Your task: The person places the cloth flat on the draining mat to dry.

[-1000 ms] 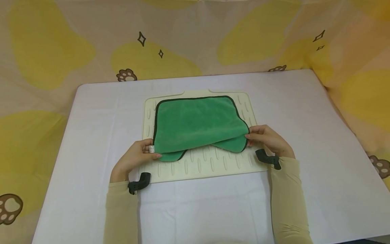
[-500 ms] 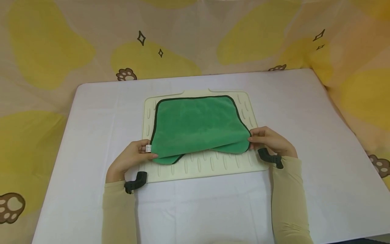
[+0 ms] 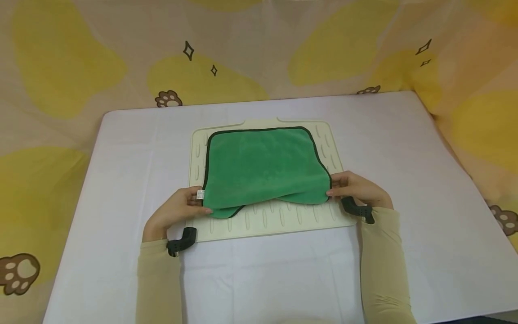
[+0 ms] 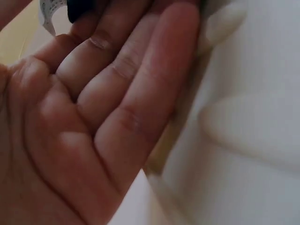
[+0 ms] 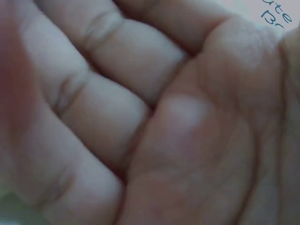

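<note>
A green towel [image 3: 263,162] with a dark edging lies folded over on a cream ridged board [image 3: 291,220]. Its upper layer overlaps the lower one, whose corner peeks out at the front left. My left hand [image 3: 174,211] pinches the towel's front left corner between thumb and fingers, beside a small white tag [image 3: 200,194]. At the front right corner, my right hand [image 3: 360,188] pinches the cloth in the same way. The left wrist view shows the left palm and bent fingers [image 4: 126,89], with the tag at the top. Palm and blurred fingers [image 5: 89,89] fill the right wrist view.
The board sits on a table covered with a white cloth [image 3: 267,279]. Behind it and along both sides hangs a patterned yellow and beige curtain [image 3: 226,49]. A black wrist mount [image 3: 182,241] is on the left wrist, another black mount [image 3: 358,210] on the right.
The towel's front edge has been drawn slightly toward the person and its upper layer shifted at both corners. The right hand has moved a little nearer the person; the left has barely shifted.
</note>
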A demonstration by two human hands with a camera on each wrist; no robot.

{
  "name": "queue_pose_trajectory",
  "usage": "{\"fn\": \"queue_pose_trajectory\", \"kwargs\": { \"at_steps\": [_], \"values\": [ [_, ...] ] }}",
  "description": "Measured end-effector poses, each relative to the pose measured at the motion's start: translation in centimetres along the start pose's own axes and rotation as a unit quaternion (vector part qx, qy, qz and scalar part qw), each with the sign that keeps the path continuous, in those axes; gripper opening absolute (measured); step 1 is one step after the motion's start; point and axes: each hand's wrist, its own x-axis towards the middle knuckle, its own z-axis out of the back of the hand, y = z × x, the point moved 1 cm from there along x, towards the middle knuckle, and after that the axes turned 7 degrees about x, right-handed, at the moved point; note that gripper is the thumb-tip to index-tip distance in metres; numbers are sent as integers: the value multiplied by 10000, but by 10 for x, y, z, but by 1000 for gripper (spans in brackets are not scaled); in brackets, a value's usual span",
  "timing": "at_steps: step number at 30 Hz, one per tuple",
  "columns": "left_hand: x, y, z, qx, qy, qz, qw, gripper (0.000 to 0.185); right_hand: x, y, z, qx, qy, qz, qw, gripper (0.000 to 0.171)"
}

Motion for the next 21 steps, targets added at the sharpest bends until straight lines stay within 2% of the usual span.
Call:
{"fn": "queue_pose_trajectory", "kwargs": {
  "at_steps": [6,13,15,21],
  "values": [
    [-1,-1,1,77,-248,68,9996,47,0,0,0,97,8,-3,10000,10],
    [-5,0,2,165,-97,107,9998,37,0,-1,1,50,192,-18,9998,9],
    [-5,0,2,254,-72,71,9996,35,0,-1,1,12,261,-28,9997,12],
    [-4,0,2,316,-38,63,9995,29,-1,-2,-1,137,371,-104,9992,35]
  ]
}}
